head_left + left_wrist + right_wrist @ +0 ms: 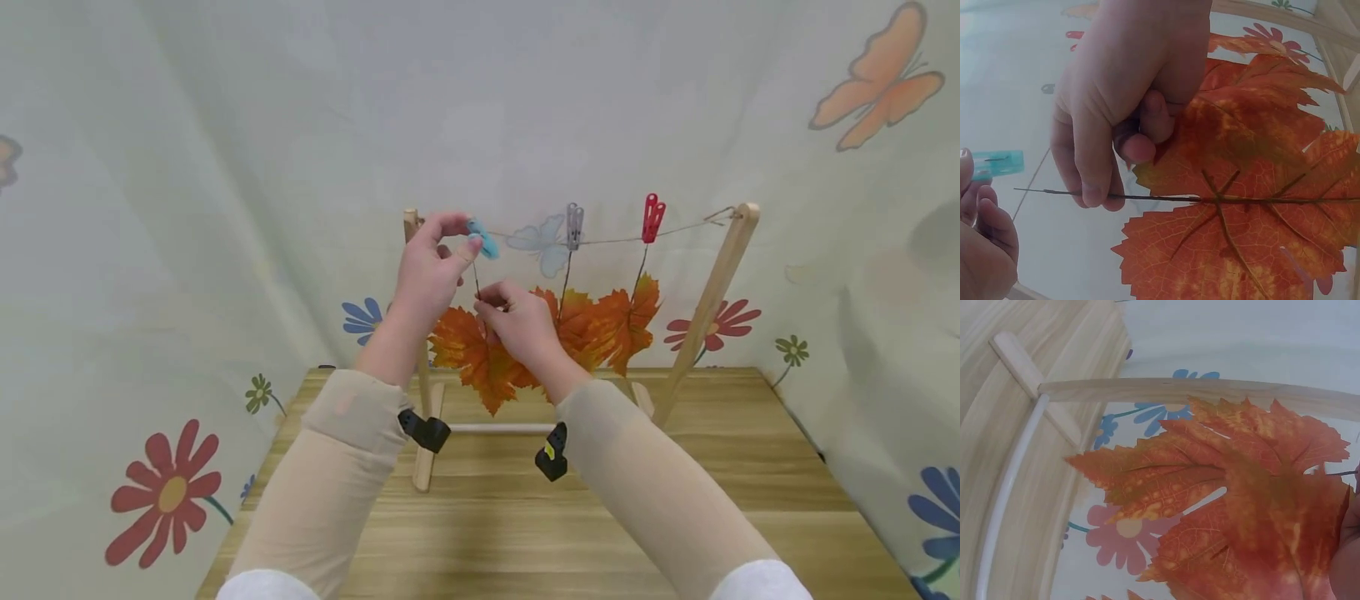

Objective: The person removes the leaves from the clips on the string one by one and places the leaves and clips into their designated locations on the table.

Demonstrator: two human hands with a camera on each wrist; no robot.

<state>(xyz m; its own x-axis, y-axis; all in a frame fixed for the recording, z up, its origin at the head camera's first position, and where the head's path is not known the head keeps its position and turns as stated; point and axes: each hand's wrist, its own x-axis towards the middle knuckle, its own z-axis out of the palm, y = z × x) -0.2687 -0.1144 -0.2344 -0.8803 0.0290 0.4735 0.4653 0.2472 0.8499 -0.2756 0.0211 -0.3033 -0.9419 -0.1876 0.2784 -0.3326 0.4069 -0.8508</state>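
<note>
My left hand [430, 271] pinches a light blue clothespin [483, 239] near the left end of the string [615, 242]. Below it, my right hand [522, 325] pinches the thin dark stem of an orange artificial maple leaf [468, 354]. In the left wrist view, the stem [1147, 198] runs between thumb and fingertips, its bare tip pointing toward the blue clothespin [999, 164] and standing apart from it. Farther right, a grey clothespin [574, 227] and a red clothespin [652, 218] grip the stems of other hanging leaves [630, 321].
The string spans a wooden frame with a left post [411, 223] and a right post [705, 312]. A pale crossbar [498, 428] joins its feet low down, on the wood-grain table [495, 533]. Behind hangs a cloth backdrop [480, 100] with printed flowers and butterflies.
</note>
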